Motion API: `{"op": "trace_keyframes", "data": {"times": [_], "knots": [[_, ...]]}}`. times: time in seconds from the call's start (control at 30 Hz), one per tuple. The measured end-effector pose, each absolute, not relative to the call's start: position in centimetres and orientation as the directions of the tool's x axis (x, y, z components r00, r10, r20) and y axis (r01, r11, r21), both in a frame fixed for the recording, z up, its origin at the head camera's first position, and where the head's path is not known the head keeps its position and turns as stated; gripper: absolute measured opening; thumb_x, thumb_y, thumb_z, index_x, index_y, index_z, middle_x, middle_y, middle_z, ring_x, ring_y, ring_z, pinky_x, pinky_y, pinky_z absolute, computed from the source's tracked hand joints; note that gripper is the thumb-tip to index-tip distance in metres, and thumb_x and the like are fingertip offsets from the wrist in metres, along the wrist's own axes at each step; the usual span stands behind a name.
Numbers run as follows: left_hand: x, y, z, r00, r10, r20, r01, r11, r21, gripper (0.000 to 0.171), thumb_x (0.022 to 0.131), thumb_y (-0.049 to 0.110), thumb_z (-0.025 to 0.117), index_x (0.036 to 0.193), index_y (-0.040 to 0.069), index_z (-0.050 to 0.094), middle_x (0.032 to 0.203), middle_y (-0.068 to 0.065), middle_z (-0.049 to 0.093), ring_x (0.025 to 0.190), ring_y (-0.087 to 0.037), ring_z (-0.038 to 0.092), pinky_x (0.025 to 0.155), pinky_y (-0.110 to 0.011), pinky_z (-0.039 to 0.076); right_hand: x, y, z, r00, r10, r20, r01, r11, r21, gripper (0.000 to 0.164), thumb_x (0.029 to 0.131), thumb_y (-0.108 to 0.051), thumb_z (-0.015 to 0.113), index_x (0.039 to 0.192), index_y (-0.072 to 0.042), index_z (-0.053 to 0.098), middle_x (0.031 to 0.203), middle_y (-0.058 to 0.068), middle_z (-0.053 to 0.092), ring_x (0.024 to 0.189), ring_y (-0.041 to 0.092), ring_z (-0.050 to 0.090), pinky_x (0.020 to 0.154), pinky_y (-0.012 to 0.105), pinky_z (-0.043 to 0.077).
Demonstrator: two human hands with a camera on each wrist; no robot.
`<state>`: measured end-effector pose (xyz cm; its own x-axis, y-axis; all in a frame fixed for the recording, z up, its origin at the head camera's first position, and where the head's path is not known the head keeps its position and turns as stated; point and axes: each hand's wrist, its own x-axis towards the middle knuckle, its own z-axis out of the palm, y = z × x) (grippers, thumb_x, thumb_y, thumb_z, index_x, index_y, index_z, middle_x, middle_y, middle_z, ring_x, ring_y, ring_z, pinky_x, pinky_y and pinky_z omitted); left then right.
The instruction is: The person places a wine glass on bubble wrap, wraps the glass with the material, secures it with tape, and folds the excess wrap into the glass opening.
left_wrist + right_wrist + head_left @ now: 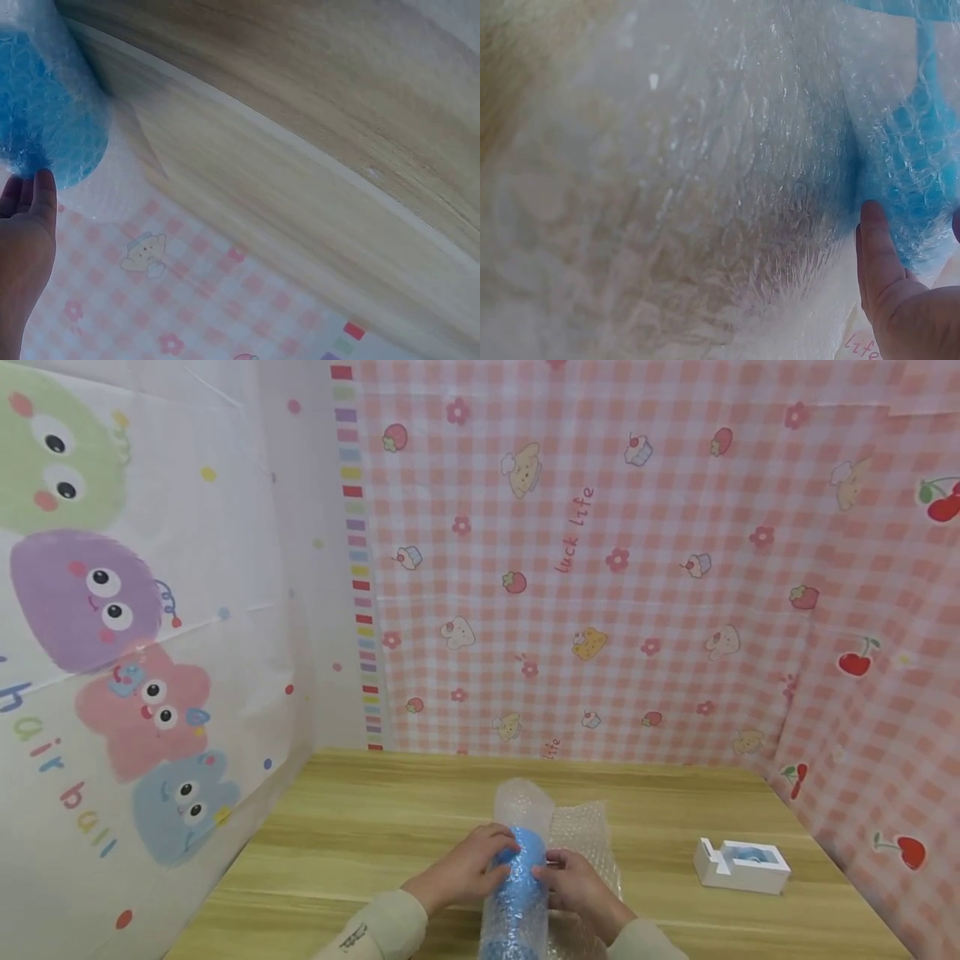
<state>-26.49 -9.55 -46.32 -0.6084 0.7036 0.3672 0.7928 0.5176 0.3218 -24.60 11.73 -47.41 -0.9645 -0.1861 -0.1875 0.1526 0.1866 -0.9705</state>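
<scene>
Wrap (517,920): enclosing cylinder (529,845)
Left hand (467,867): spread loosely, touching cylinder's left
Right hand (576,883): spread loosely, touching cylinder's right
Care: keeping wrap snug, likely

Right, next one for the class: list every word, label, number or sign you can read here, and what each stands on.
"luck life": pink-and-white checked cloth wall hanging, upper middle.
"life": low on that same cloth; also visible in the right wrist view.
"hair ball": white cloth wall hanging with coloured cartoon characters.
Dark print on the pale fabric left sleeve: too small to read.
</scene>
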Motion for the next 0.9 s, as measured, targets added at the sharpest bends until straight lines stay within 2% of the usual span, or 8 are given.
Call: {"op": "trace_keyframes", "data": {"times": [0.17,0.3,0.53,0.73,0.9], "knots": [[-26.38,-9.43,-46.43,-0.614,0.703,0.360,0.789,0.526,0.319,0.026,0.093,0.010,0.065,0.118,0.003,0.066,0.127,-0.016,0.052,0.117,-0.029,0.050,0.101,-0.038,0.045,-24.49,11.91,-47.41,-0.962,-0.200,-0.187,0.151,0.182,-0.972,0.051,0.098,-0.006,0.057,0.132,0.024,0.035,0.122,0.037,0.055,0.103,0.043,0.065,0.083,0.046,0.057],[-26.30,-9.28,-46.25,-0.630,0.699,0.338,0.775,0.540,0.329,0.027,0.095,0.013,0.066,0.120,0.005,0.065,0.126,-0.013,0.052,0.117,-0.027,0.050,0.101,-0.037,0.045,-24.51,12.06,-47.55,-0.959,-0.207,-0.195,0.160,0.174,-0.972,0.051,0.099,-0.005,0.055,0.133,0.025,0.032,0.124,0.039,0.053,0.105,0.046,0.064,0.085,0.048,0.056],[-26.24,-9.36,-46.13,-0.648,0.690,0.324,0.758,0.541,0.364,0.028,0.095,0.014,0.064,0.121,0.005,0.063,0.127,-0.011,0.055,0.120,-0.027,0.051,0.105,-0.038,0.043,-24.38,11.96,-47.76,-0.968,-0.182,-0.174,0.150,0.137,-0.979,0.059,0.098,-0.004,0.056,0.137,0.024,0.021,0.130,0.047,0.041,0.105,0.051,0.061,0.084,0.051,0.056],[-26.30,-9.49,-46.32,-0.615,0.708,0.349,0.786,0.513,0.344,0.028,0.096,0.013,0.063,0.122,0.003,0.065,0.129,-0.016,0.054,0.120,-0.029,0.050,0.104,-0.039,0.043,-24.23,11.96,-47.99,-0.972,-0.172,-0.157,0.134,0.140,-0.981,0.047,0.098,-0.004,0.055,0.127,0.024,0.032,0.121,0.041,0.051,0.103,0.046,0.063,0.083,0.050,0.056],[-26.34,-9.61,-46.35,-0.616,0.708,0.345,0.784,0.514,0.348,0.030,0.096,0.012,0.064,0.124,0.003,0.064,0.132,-0.016,0.053,0.123,-0.031,0.049,0.105,-0.040,0.043,-24.19,11.93,-48.36,-0.976,-0.182,-0.118,0.099,0.110,-0.989,0.044,0.097,-0.003,0.055,0.125,0.024,0.035,0.113,0.033,0.056,0.099,0.039,0.065,0.081,0.050,0.057]]}}
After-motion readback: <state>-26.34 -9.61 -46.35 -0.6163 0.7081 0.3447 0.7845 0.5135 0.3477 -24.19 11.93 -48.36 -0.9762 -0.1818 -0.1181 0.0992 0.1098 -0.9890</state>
